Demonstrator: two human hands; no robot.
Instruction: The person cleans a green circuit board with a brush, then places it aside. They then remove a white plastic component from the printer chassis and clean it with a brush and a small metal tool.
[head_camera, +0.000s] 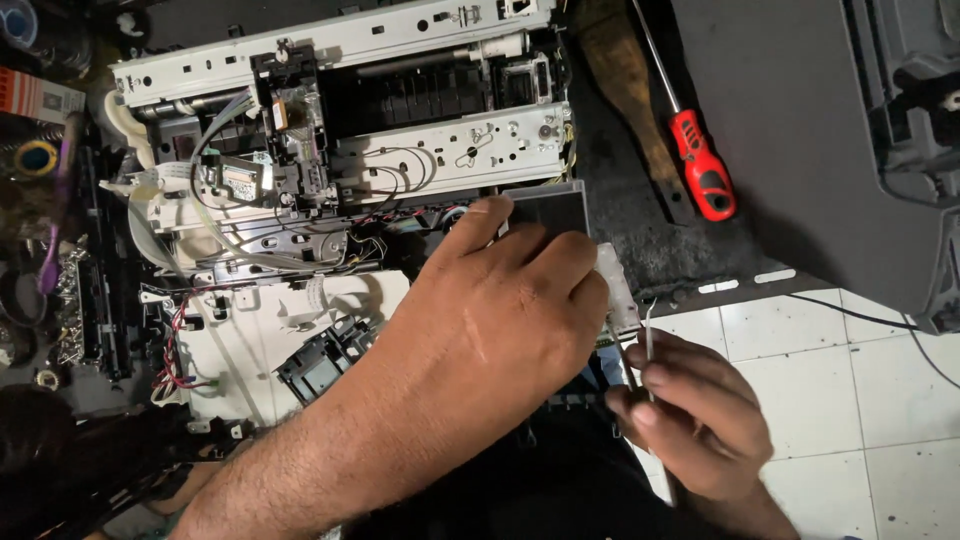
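At the centre of the frame the left hand (500, 310) presses down on the opened printer (340, 150), fingers spread over a small grey tray (560, 200). At lower right the right hand (690, 420) pinches metal tweezers (647, 340). A red screwdriver (700, 170) lies at upper right.

Just above the left hand (500, 310), the opened printer's long silver rails (450, 150) are dull, punched sheet metal. The thin steel tweezers (647, 345) in the right hand (690, 420) shine. Beyond, the red-handled screwdriver (703, 175) looks glossy plastic; white floor tiles (860, 390) are smooth.
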